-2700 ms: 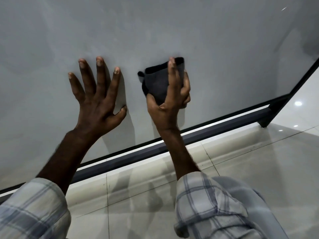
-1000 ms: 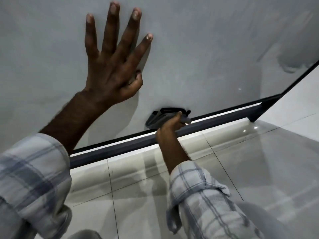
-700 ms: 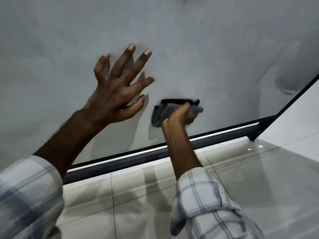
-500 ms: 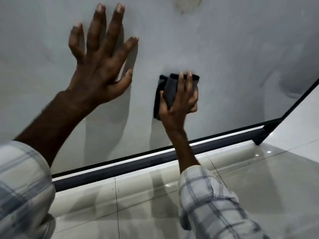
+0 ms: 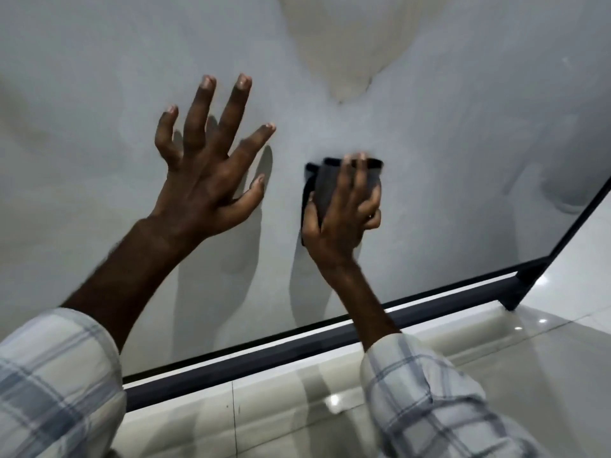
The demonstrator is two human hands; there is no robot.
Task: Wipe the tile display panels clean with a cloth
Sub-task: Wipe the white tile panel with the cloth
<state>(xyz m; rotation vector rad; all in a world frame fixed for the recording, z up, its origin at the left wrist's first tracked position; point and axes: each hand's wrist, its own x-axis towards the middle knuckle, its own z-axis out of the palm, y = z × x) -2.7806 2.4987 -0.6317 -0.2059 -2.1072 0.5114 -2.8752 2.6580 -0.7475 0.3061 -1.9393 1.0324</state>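
Figure: wiping stroke on the tile display panel point(image 5: 429, 133), seen from my head. My right fingers point(image 5: 355, 173) lie long over a folded dark cloth point(image 5: 325, 188), with the thumb hooked round its lower left edge, so the pad is held flat and pressed against the panel; I judge this spreads pressure across the whole fold rather than 1 corner. The cloth sits at about 3 o'clock from my left hand point(image 5: 208, 180), near it but apart. My right hand point(image 5: 344, 216) points to 12 o'clock, its wrist and forearm running down to 5 o'clock into a checked sleeve point(image 5: 429, 408). My left fingers are spread wide and hold nothing; whether the tips touch the panel I cannot tell, though the pose suggests bracing. The panel's dark frame point(image 5: 297, 348) lies at 6 o'clock, with the glossy floor point(image 5: 545, 375) beyond
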